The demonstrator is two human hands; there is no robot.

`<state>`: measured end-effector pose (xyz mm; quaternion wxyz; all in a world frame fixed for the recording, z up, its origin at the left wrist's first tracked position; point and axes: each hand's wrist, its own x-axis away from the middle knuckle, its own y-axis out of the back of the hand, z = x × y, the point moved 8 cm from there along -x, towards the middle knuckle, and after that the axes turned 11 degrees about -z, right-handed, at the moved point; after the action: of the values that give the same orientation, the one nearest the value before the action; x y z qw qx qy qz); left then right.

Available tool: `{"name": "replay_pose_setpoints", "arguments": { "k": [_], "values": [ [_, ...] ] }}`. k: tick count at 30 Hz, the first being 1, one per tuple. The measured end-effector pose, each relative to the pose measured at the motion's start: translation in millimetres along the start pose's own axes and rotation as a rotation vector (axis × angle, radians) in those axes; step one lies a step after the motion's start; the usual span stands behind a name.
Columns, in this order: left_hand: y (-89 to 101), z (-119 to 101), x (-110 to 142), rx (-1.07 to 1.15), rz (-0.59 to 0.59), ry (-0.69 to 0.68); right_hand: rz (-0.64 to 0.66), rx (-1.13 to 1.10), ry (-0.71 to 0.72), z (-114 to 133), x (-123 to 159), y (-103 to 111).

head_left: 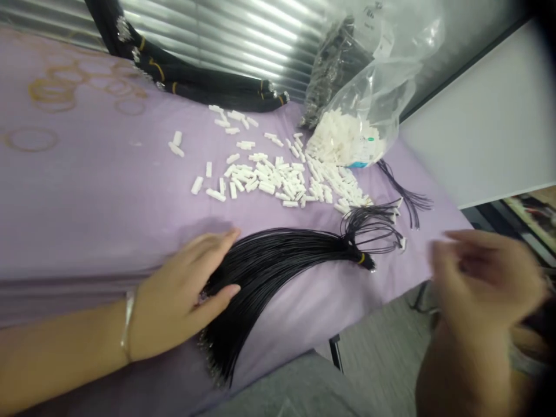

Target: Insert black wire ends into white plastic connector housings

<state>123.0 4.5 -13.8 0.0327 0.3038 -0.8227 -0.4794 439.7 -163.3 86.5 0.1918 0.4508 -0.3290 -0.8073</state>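
Observation:
A bundle of thin black cords (278, 255) lies fanned out on the purple cloth, its right end tied with a yellow band. My left hand (186, 295) rests at the bundle's loose left end, fingers stretched and thumb apart, touching the cords. Small metal tips show along that end below the hand. Off the table's right edge, my right hand (486, 278) is blurred, its fingers curled in toward the thumb; anything in them is hidden. Between the hands, several looped cords (373, 226) curl beside the tied end, and a small white clasp (403, 244) sits at one loop.
Many white plastic pieces (278, 179) are scattered behind the bundle, spilling from a clear bag (347, 139). More banded black bundles (208, 84) lie along the metal shutter. Yellow rubber bands (52, 92) are at left. Loose cords (406, 197) lie near the table's right edge.

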Motion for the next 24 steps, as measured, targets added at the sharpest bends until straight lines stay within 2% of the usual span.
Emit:
{"name": "replay_pose_setpoints", "arguments": {
  "k": [1,2,3,4,5,6,9,13,18,24],
  "values": [
    [-0.2,-2,0,0.008,0.014,-0.025,0.146,0.001,0.261,43,7,-21],
    [0.1,-5,0,0.016,0.022,-0.047,0.273,-0.04,0.359,72,14,-41],
    [0.7,-7,1,0.027,0.023,-0.068,0.422,-0.065,0.414,94,22,-62],
    [0.9,-8,1,0.035,0.022,-0.08,0.624,-0.128,0.487,113,33,-85],
    [0.8,-8,1,0.048,0.021,-0.091,0.777,-0.173,0.519,126,40,-102],
    [2.4,-7,1,0.062,-0.009,-0.086,0.819,-0.195,0.551,134,41,-113],
    [5.0,-3,1,0.118,-0.081,-0.083,0.857,-0.24,0.602,138,39,-133],
    [2.9,0,3,0.165,-0.099,-0.086,0.832,-0.295,0.627,127,40,-143],
    [-0.2,-1,2,0.14,-0.092,-0.107,0.702,-0.278,0.656,121,42,-151],
    [-5.1,-6,1,-0.073,-0.028,-0.174,0.582,-0.224,0.67,118,42,-148]
  ]
}}
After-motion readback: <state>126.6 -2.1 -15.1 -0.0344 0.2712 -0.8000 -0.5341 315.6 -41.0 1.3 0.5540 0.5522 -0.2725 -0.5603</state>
